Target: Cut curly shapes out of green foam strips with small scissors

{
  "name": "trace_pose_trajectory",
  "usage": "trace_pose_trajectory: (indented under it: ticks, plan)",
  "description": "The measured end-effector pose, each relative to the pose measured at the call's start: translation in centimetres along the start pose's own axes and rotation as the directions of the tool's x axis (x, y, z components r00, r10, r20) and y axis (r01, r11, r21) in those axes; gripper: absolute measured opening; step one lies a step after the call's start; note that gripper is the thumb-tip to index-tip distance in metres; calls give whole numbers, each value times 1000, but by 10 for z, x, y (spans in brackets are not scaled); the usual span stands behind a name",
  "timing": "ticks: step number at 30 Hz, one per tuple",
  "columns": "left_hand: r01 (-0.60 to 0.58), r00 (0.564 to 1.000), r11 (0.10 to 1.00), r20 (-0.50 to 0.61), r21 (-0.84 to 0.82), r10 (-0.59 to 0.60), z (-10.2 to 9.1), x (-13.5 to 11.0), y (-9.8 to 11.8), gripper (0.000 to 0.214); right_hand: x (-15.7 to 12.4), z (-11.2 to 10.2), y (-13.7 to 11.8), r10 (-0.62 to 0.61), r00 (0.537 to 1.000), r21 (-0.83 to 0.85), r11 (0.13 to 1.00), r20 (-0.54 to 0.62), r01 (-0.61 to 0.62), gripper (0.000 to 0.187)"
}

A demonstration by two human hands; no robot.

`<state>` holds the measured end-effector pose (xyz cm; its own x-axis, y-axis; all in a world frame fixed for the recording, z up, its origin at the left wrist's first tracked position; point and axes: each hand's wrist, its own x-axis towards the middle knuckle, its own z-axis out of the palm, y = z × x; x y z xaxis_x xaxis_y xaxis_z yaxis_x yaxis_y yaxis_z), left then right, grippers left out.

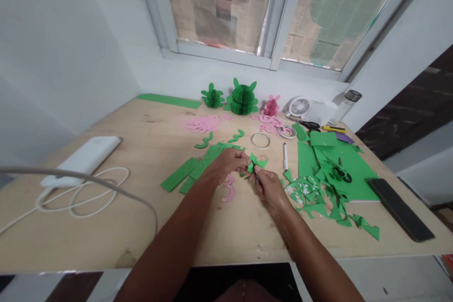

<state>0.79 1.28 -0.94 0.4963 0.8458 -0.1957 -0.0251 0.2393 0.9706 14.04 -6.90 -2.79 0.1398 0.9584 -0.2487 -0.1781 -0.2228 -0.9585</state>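
Between the fingers of my left hand (231, 163) is a small piece of green paper (260, 162) with cut, pointed edges. My right hand (271, 186) is closed around dark scissors (258, 177), mostly hidden by the fingers, with their blades at the paper. A pink wavy cutout (229, 188) lies just below my left hand. Green paper strips (182, 174) lie to the left, partly under my left wrist. Two green wavy cutouts (204, 141) rest beyond them.
Green scraps (318, 198) and a second pair of scissors (341, 174) lie right, by a black phone-like slab (399, 208). A white marker (285, 155) and tape ring (260, 140) lie ahead. Behind stand green paper figures (242, 99) and a fan (299, 106). A white cable (99, 186) loops left.
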Motion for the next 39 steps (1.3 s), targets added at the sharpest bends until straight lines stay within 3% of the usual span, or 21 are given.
trace_pose_trajectory:
  ticks: [22, 39]
  plan:
    - [-13, 1000, 992, 22, 127, 10, -3, 3, -4, 6, 2, -1, 5, -37, 999, -33, 999, -39, 35, 48]
    - [-5, 999, 994, 33, 108, 1, -2, 2, -4, 8, 2, -1, 3, -48, 997, -68, 997, -54, 45, 50]
